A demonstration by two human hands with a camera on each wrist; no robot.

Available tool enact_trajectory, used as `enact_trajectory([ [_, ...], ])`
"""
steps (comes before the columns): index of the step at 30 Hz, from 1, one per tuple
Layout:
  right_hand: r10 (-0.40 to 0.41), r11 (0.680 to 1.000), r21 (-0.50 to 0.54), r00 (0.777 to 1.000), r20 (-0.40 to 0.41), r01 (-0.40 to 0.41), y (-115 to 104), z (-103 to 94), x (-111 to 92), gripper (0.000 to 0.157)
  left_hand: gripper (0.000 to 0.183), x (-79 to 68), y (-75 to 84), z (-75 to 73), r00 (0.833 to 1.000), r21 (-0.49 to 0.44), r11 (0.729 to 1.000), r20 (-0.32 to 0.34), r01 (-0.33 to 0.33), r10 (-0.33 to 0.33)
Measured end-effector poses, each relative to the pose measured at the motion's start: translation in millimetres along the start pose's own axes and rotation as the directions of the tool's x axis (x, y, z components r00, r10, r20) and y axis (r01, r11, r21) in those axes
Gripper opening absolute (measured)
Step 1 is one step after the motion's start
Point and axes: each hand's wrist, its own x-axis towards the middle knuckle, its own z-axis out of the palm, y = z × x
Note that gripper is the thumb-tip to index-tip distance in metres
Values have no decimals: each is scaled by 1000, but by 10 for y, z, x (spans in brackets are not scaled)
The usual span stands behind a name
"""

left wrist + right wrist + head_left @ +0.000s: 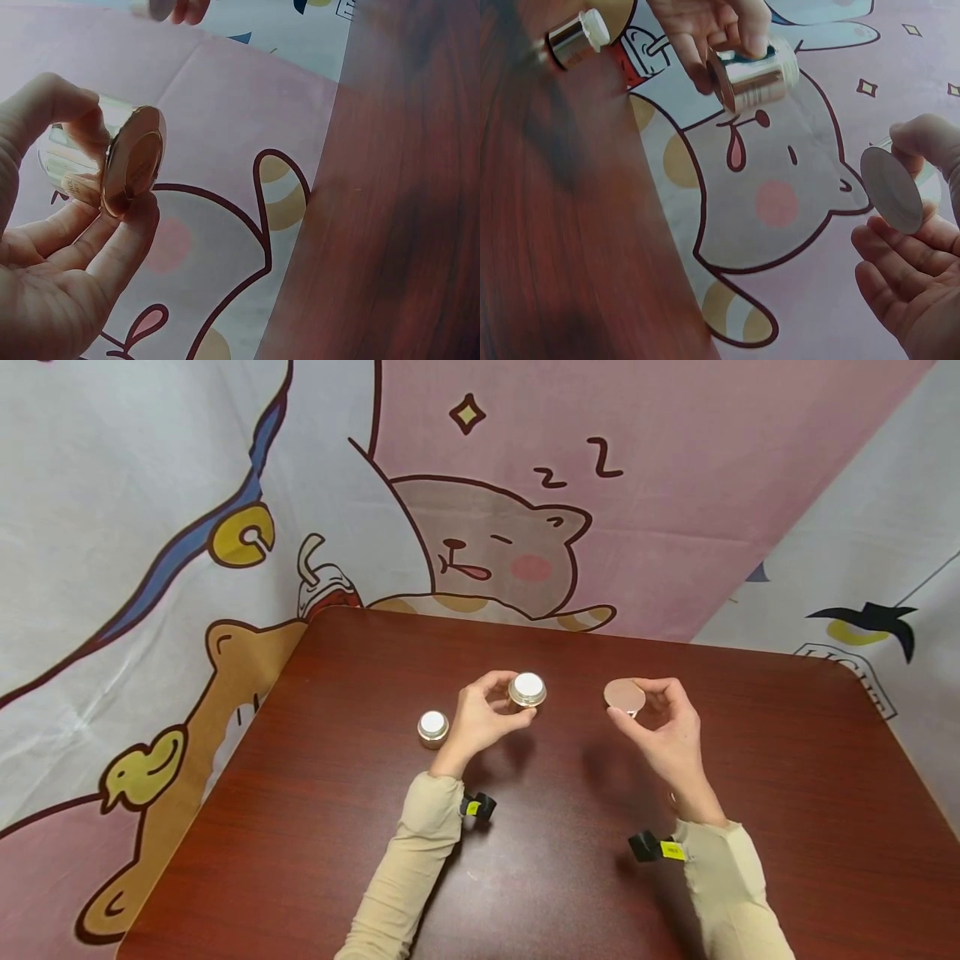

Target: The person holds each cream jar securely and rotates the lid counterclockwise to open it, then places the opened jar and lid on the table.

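My left hand point(480, 717) grips a small gold cosmetic jar point(527, 690) above the table, its white top facing up. In the left wrist view the jar's gold base point(135, 165) faces the camera, with thumb and fingers around its side. My right hand point(671, 735) pinches a round jar lid point(624, 697) by its edge; its flat beige face point(891, 190) shows in the right wrist view. A gap separates lid and jar. A second gold jar point(433, 729) with a white top stands upright on the table, left of my left hand.
The dark red-brown wooden table point(525, 877) runs back to a cartoon-printed cloth point(660, 510). A small shiny object point(672, 797) peeks out beside my right wrist, mostly hidden. Black wrist cameras sit at my left cuff point(431, 806) and right cuff point(720, 860).
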Motion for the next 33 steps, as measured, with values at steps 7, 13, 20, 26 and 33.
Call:
enact_trajectory([
  [7,50,998,-47,998,-44,-52,124,-215,-35,39,47,-4,-8,-19,1000,4,1000,-1,13,-13],
  [13,71,984,-160,996,-55,-79,211,-390,-89,44,47,8,5,-32,1000,5,1000,-9,11,-11],
  [20,76,963,-258,997,-29,-81,329,-542,-171,47,48,1,0,-48,1000,7,1000,-12,20,-20],
  [26,11,941,-338,1000,-1,-10,425,-608,-202,48,48,9,3,-39,1000,-4,1000,-11,28,-29],
  [33,-41,920,-390,999,10,42,498,-636,-207,52,48,5,20,-29,1000,-2,1000,-9,19,-19],
])
